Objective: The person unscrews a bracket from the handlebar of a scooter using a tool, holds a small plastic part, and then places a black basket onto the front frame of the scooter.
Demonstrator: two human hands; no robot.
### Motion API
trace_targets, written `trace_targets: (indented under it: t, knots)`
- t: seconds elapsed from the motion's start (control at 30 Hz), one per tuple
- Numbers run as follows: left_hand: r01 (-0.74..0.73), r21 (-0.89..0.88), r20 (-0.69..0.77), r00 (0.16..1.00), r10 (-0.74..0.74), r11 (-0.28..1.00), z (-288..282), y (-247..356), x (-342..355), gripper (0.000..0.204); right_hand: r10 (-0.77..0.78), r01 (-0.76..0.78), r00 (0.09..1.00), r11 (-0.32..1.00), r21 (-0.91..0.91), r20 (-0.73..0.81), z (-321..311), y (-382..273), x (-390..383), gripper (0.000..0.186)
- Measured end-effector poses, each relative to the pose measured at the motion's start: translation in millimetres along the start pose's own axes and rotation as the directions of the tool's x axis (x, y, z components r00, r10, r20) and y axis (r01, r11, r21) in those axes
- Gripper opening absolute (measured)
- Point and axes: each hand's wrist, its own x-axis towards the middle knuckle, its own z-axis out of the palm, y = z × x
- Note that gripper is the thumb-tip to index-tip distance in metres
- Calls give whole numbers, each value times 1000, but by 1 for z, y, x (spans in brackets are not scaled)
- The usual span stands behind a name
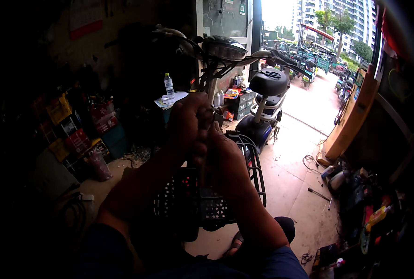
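Both hands are raised together in front of the handlebar stem of an electric bike, above its black front basket (211, 208). My left hand (188, 120) is closed, its fingers curled in toward the right. Against it, my right hand (223, 156) is also closed, with the thumb pointing up. A small dull piece shows by the right thumb tip, too dark to name. What either hand grips is mostly hidden by the fingers. Over the hands are the bike's headlight (224, 48) and handlebar (258, 58); its black saddle (268, 82) is farther back.
A water bottle (168, 86) stands on a paper-covered surface at left. Boxes (79, 141) are piled on the dark left side. Tools and parts (370, 209) crowd the right floor, near a long screwdriver-like tool (318, 193). An orange-brown cabinet (351, 118) leans by the doorway.
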Motion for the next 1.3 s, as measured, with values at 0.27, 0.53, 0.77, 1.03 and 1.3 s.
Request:
trace_targets:
  t: [0.27,0.53,0.77,1.03,1.3]
  knots:
    - [-25,-77,148,988,36,997,12,4,-8,32,-180,116,984,662,-741,-7,-22,-26,0,35]
    - [-46,-65,245,968,60,997,12,-5,-2,33,-437,25,897,-117,-993,74,-26,-30,0,28]
    - [-71,-42,265,961,80,997,10,-13,-1,30,-529,-16,841,-240,-971,117,-25,-22,0,28]
    - [-39,-144,153,986,61,989,12,-7,-4,28,-176,128,984,804,-580,-26,-20,-15,-1,37]
    - [177,-436,121,983,-137,883,6,-8,-1,27,-96,54,991,924,-378,-93,-8,-9,-7,36]
